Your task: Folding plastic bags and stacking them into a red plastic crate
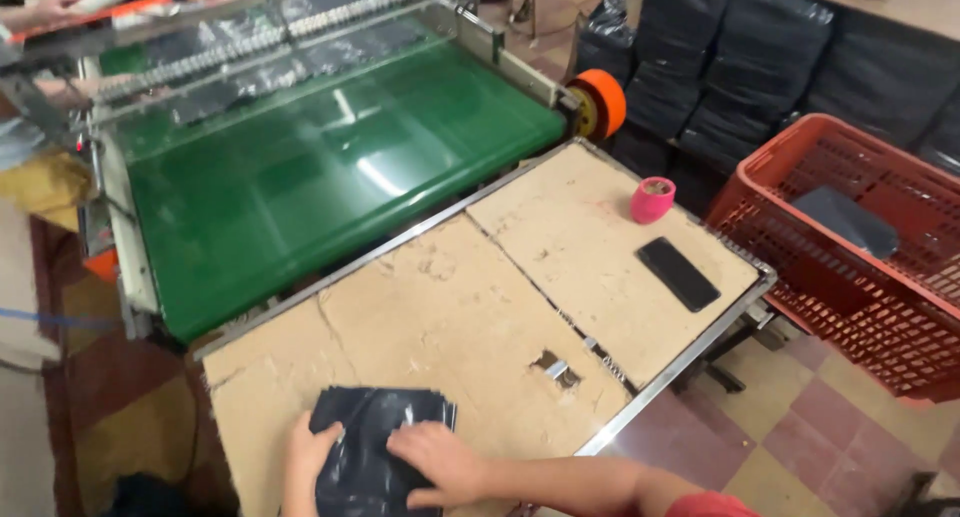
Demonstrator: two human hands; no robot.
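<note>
1. Black plastic bags (375, 447), a flat glossy stack, lie at the near edge of the counter (450, 307), closest to the camera.
2. Both hands rest on that stack: the left hand (305, 457) lies along its left edge with the thumb hooked onto the top, and the right hand (440, 462) presses flat on its right half, fingers spread and not closed round anything.
3. Farther out on the same counter, towards its right end, a black phone (678, 273) lies flat, and just beyond it stands a pink roll of tape (652, 199); the two are near each other but apart.
4. To the right of the counter stands a red plastic crate (850, 277) with lattice walls; one dark flat bag (845, 220) lies inside it.
5. Behind the crate and the counter's far end, bundles of black bags (740, 57) are piled up in stacks.
6. The counter is a worn, chipped brown board in a metal frame, split by a seam, with a small hole (556, 368) near the middle.
7. Touching its far edge is a green conveyor belt (320, 167) on a machine, with an orange roller (600, 104) at the right corner.
8. Another person's hand (50, 7) shows at the top left, above the machine.
9. Below lies a checkered tile floor (820, 427).
</note>
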